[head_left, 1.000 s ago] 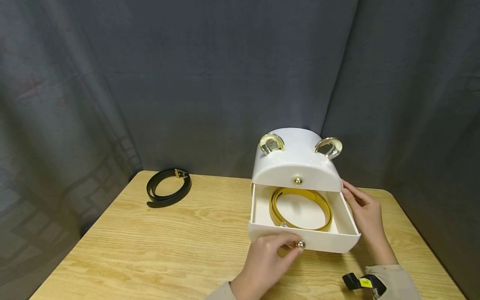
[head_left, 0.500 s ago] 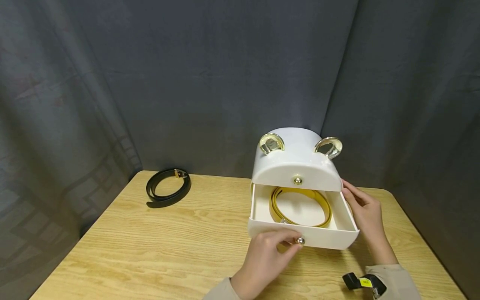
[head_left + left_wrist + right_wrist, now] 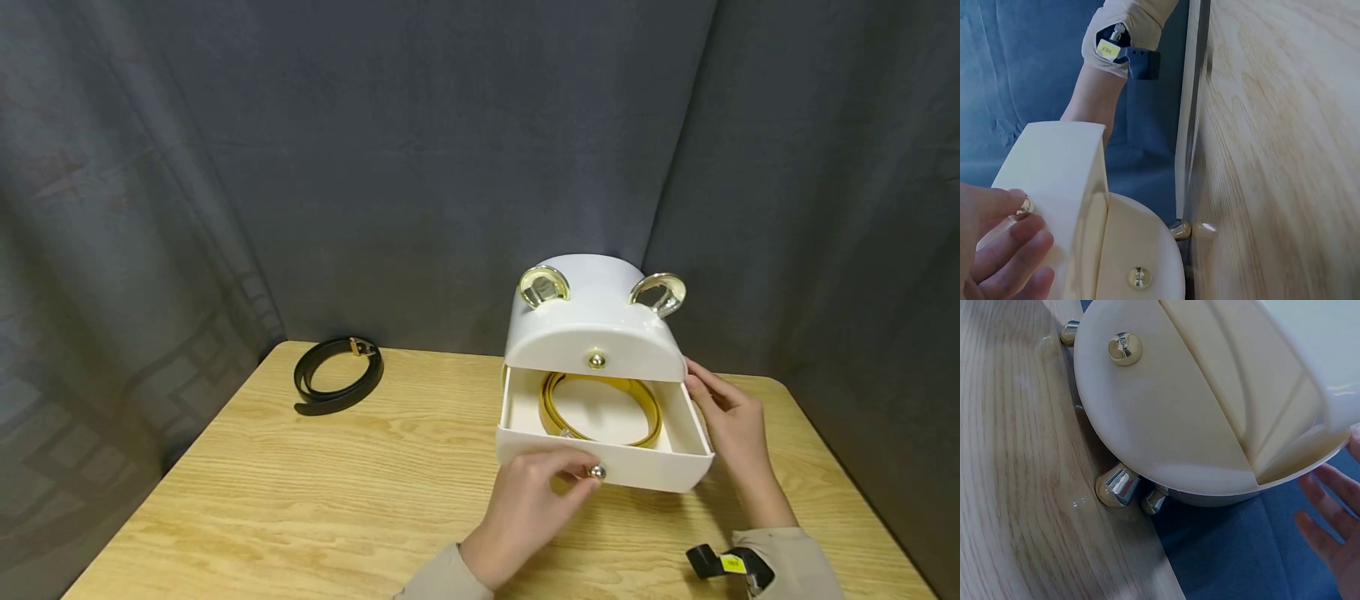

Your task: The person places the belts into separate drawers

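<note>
A white domed box (image 3: pixel 592 329) with two gold ear-shaped loops stands at the table's far right. Its lower drawer (image 3: pixel 678 471) is pulled partway out, and a coiled yellow belt (image 3: pixel 645 417) lies inside. My left hand (image 3: pixel 581 472) pinches the drawer's small metal knob (image 3: pixel 597 472); in the left wrist view the fingers (image 3: pixel 1019 234) curl round the knob (image 3: pixel 1022 204). My right hand (image 3: pixel 708 398) rests with straight fingers against the box's right side. In the right wrist view, the fingers (image 3: pixel 1329 534) show beside the box (image 3: pixel 1172 425).
A black belt (image 3: pixel 337 377) lies coiled at the far left corner of the wooden table (image 3: pixel 300 500). Dark curtains hang close behind and on both sides. The box stands on small gold feet (image 3: pixel 1116 486) near the back edge.
My left hand has pushed the drawer a little way back into the box, so less of the yellow belt shows. The right hand has stayed against the box.
</note>
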`<state>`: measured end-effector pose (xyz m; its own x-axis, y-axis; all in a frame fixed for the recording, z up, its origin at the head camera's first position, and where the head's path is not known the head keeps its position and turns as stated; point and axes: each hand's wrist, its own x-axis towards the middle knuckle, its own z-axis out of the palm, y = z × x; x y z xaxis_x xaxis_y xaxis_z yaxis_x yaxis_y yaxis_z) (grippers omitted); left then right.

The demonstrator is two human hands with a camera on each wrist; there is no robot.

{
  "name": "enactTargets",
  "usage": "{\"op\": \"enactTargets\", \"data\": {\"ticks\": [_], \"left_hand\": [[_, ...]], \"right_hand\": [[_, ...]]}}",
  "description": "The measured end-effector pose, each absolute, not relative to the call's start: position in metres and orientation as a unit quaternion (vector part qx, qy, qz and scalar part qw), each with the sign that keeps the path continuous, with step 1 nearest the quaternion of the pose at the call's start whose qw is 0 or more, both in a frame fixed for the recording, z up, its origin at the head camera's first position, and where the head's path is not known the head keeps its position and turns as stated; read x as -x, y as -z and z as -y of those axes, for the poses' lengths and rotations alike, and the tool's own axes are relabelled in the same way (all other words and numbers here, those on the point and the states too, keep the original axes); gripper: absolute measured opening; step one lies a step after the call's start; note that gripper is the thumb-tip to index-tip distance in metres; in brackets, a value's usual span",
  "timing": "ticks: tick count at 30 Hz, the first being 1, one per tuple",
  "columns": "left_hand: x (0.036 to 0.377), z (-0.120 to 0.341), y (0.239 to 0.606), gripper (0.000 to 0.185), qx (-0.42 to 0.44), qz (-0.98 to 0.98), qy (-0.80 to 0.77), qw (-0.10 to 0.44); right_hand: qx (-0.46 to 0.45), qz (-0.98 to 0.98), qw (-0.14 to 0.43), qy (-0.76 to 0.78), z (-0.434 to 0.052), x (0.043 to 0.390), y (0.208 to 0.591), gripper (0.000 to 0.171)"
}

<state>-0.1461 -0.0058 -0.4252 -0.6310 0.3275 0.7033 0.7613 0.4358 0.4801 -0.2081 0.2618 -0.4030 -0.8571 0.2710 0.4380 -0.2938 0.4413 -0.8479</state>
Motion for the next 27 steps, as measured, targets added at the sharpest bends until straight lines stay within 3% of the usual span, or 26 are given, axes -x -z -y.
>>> {"op": "enactTargets", "data": {"ticks": [27], "left_hand": [[0.168, 0.005, 0.426, 0.020, 0.322, 0.818, 0.384, 0.284]], "right_hand": [[-0.022, 0.803, 0.278, -0.527, -0.263, 0.211, 0.406, 0.037]]}}
